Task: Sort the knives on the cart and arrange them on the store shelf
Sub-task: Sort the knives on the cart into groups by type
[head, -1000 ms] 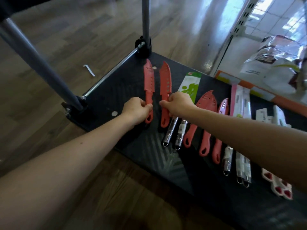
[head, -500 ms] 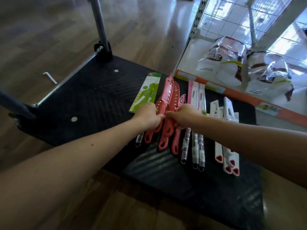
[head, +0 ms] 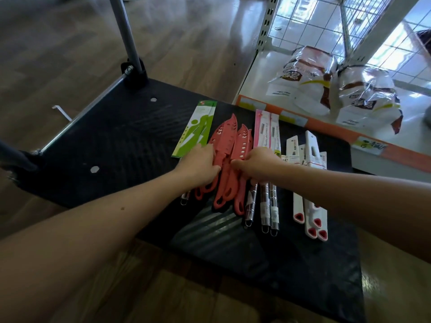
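In the middle of the frame, a bunch of red plastic knives (head: pixel 240 145) with holes in their covers lies on the black flat cart deck (head: pixel 116 145), tips pointing to the top of the frame. The left hand (head: pixel 200 165) holds the left side of the bunch, with its fingers bent over the knives and the thumb down by the handles. The right hand (head: pixel 258 164) is curled with knuckles up and grips the right side of the same bunch, so the two hands are close together with the red knives between them. The looped red handles stick out below both hands. Just left of the bunch lies a long green and white knife pack (head: pixel 196 129). Just right of it lie pink and white packs of knives with shiny steel handles (head: pixel 268 134), partly under the right hand. Farther right lie white knives with red triangle ends (head: pixel 312 206). At the upper right of the frame stands the white store shelf with an orange edge (head: pixel 291 117), touching the cart, and clear plastic bags (head: pixel 310 82) sit on it. A grey metal pole (head: pixel 126 36) rises from the cart's corner at the upper left, over the brown wooden floor (head: pixel 58 54).
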The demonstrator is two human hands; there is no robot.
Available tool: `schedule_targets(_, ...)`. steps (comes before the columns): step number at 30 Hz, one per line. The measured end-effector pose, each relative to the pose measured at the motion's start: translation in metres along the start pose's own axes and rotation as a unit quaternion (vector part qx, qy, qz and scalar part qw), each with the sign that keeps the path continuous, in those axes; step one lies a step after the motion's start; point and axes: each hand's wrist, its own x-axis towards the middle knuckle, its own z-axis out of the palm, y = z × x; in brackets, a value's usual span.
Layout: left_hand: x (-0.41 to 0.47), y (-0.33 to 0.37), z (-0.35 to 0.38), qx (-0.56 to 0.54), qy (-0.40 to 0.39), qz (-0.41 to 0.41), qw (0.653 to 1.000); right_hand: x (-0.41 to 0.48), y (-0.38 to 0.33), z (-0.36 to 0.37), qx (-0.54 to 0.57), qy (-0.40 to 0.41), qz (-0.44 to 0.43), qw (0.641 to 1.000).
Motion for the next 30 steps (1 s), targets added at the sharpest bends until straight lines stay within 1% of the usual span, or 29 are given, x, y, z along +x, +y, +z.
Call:
schedule_targets(6,0.004,0.01,0.002,-0.009,0.019,0.044,0.999,-0.005,0.019,-0.009,-0.036,0.026,-0.018,0.999)
schedule_targets(10,0.006,0.028,0.006,-0.01,0.043,0.067,0.997,-0.02,0.04,-0.017,0.015,0.065,-0.013,0.998)
schedule_targets(12,0.009,0.039,0.009,0.006,0.053,0.08,0.995,-0.03,0.049,-0.022,0.035,0.081,-0.001,0.996)
schedule_targets(19,0.018,0.077,-0.012,0.057,0.04,0.155,0.986,-0.046,0.094,-0.042,0.064,0.095,0.048,0.992)
schedule_targets(21,0.018,0.084,-0.016,0.058,0.029,0.158,0.985,-0.044,0.107,-0.054,0.075,0.101,0.072,0.989)
schedule_targets(23,0.015,0.09,-0.014,0.06,0.005,0.153,0.986,-0.036,0.109,-0.063,0.1,0.126,0.088,0.983)
schedule_targets(26,0.008,0.101,-0.001,0.037,-0.052,0.148,0.987,-0.025,0.1,-0.07,0.114,0.177,0.076,0.975)
schedule_targets(28,0.005,0.11,0.011,0.027,-0.075,0.143,0.987,-0.022,0.098,-0.072,0.114,0.186,0.067,0.974)
schedule_targets(30,0.003,0.117,0.022,0.002,-0.082,0.133,0.988,-0.024,0.104,-0.073,0.121,0.181,0.07,0.974)
